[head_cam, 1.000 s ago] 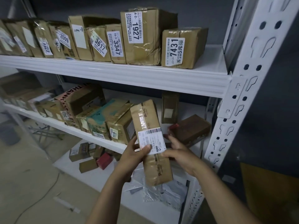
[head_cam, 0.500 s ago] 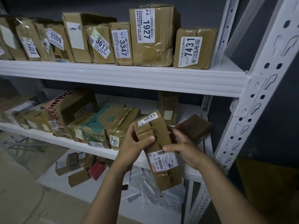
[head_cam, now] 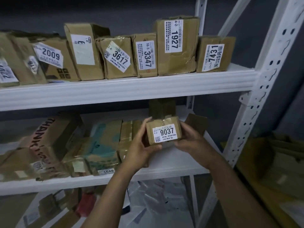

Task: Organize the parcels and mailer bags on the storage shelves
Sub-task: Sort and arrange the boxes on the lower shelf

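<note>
A brown taped parcel labelled 9037 (head_cam: 164, 129) hangs just above the right part of the middle shelf (head_cam: 172, 163), its labelled end facing me. My left hand (head_cam: 139, 148) grips its left side, thumb under the front edge. My right hand (head_cam: 189, 139) holds its right side, fingers curled behind it. Left of it on the same shelf lie several parcels, among them a teal-printed one (head_cam: 102, 150) and a taped brown one (head_cam: 128, 134). The top shelf (head_cam: 125, 89) carries a row of labelled boxes, such as 1927 (head_cam: 176, 46) and 7431 (head_cam: 213, 55).
A white perforated upright (head_cam: 269, 76) bounds the shelves on the right. Two brown boxes (head_cam: 162, 107) (head_cam: 196, 122) stand behind the held parcel. The bottom shelf holds clear mailer bags (head_cam: 156, 203), a red packet (head_cam: 85, 203) and small boxes. Flattened cardboard (head_cam: 276, 162) leans at the right.
Both hands turned the parcel from upright to end-on, so its 9037 label faces me, and carried it up and forward over the middle shelf. The camera moved closer.
</note>
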`<move>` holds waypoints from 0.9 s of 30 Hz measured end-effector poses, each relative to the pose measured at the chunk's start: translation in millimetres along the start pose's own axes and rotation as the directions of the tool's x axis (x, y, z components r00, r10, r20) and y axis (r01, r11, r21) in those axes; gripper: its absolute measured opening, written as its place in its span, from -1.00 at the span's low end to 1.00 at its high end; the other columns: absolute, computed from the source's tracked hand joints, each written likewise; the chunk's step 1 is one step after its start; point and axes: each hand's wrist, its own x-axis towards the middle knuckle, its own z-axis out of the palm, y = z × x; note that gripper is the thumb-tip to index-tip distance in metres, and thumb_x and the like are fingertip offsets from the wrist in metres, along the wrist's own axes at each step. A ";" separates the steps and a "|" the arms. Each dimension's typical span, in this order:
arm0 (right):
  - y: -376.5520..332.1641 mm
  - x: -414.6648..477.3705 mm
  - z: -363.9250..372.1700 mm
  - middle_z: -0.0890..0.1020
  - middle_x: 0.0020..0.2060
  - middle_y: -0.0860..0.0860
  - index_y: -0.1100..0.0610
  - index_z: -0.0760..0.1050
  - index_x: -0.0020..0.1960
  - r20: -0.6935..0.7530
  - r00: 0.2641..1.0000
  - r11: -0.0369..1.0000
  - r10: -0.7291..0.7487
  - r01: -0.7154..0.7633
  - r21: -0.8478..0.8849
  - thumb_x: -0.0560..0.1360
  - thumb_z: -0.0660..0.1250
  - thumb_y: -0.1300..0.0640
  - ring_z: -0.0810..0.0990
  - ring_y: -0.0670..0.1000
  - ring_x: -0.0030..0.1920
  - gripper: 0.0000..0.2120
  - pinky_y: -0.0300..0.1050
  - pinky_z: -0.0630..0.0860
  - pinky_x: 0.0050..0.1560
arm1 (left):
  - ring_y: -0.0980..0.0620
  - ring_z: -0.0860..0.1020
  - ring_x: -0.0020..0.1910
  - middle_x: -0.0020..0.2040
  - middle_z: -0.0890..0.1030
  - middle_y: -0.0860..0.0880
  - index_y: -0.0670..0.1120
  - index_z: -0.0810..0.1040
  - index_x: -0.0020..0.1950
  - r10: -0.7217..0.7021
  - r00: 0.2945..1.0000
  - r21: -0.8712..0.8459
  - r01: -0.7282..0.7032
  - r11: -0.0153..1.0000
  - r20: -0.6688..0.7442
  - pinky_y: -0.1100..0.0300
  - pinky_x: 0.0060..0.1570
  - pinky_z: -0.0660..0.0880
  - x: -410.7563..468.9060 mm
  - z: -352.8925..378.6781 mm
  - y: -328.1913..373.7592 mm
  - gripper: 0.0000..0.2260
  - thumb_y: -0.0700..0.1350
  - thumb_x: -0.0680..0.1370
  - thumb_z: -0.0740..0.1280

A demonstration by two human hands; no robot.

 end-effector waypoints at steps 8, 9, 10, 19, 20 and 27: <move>2.1 -14.0 15.7 0.56 0.24 0.06 0.02 0.39 0.26 -0.130 0.982 0.981 0.140 -0.120 0.151 0.38 0.50 0.02 0.60 0.04 0.18 -0.49 -0.02 0.56 0.14 | 0.47 0.40 0.23 0.22 0.41 0.45 0.18 0.19 0.46 0.010 0.999 0.058 -0.012 0.998 0.042 0.55 0.07 0.34 1.2 -6.7 -23.2 -0.39 -0.26 0.54 0.34; 2.5 -14.6 17.6 0.57 0.23 0.09 0.04 0.40 0.23 -0.179 0.974 0.984 0.138 -0.113 0.140 0.37 0.45 0.05 0.62 0.03 0.15 -0.53 -0.05 0.57 0.11 | 0.50 0.38 0.21 0.22 0.39 0.46 0.18 0.19 0.45 0.010 0.999 0.067 -0.013 0.998 0.048 0.56 0.07 0.33 1.6 -5.1 -23.4 -0.39 -0.25 0.54 0.34; 3.7 -14.8 18.9 0.57 0.21 0.10 0.05 0.42 0.19 -0.221 0.966 0.985 0.132 -0.103 0.136 0.36 0.42 0.09 0.63 0.01 0.12 -0.57 -0.08 0.58 0.06 | 0.53 0.37 0.19 0.22 0.39 0.46 0.18 0.18 0.46 0.004 0.998 0.071 -0.007 0.997 0.055 0.58 0.06 0.32 1.8 -3.5 -24.8 -0.38 -0.25 0.54 0.35; 15.5 -18.1 15.1 0.58 0.16 0.03 -0.06 0.43 0.12 -0.227 0.963 0.980 0.144 -0.172 -0.105 0.32 0.52 0.13 0.62 0.00 0.11 -0.55 0.01 0.59 0.12 | 0.17 0.36 0.40 0.45 0.36 0.08 0.26 0.28 0.43 -0.110 0.985 0.064 0.102 0.993 0.133 0.14 0.38 0.35 2.6 -6.9 -28.5 -0.17 0.14 0.21 0.55; 16.7 -16.6 15.9 0.56 0.19 -0.05 -0.14 0.39 0.19 -0.210 0.968 0.967 0.135 -0.175 -0.185 0.32 0.53 0.14 0.59 -0.08 0.13 -0.47 -0.09 0.58 0.10 | 0.17 0.32 0.42 0.48 0.31 0.09 0.32 0.28 0.39 -0.107 0.985 0.108 0.093 0.990 0.133 0.14 0.41 0.32 3.1 -8.5 -28.6 -0.21 0.10 0.24 0.57; 44.9 11.5 35.4 0.37 0.27 -0.25 -0.17 -0.01 0.52 -0.091 0.991 0.918 0.097 -0.124 -0.378 0.35 0.55 0.21 0.43 -0.32 0.19 -0.01 -0.45 0.45 0.05 | 0.11 0.17 0.51 0.55 0.17 0.06 0.10 0.23 0.52 -0.119 0.972 0.473 0.009 0.881 0.203 0.19 0.48 0.13 11.1 -19.4 -39.8 -0.30 -0.18 0.47 0.45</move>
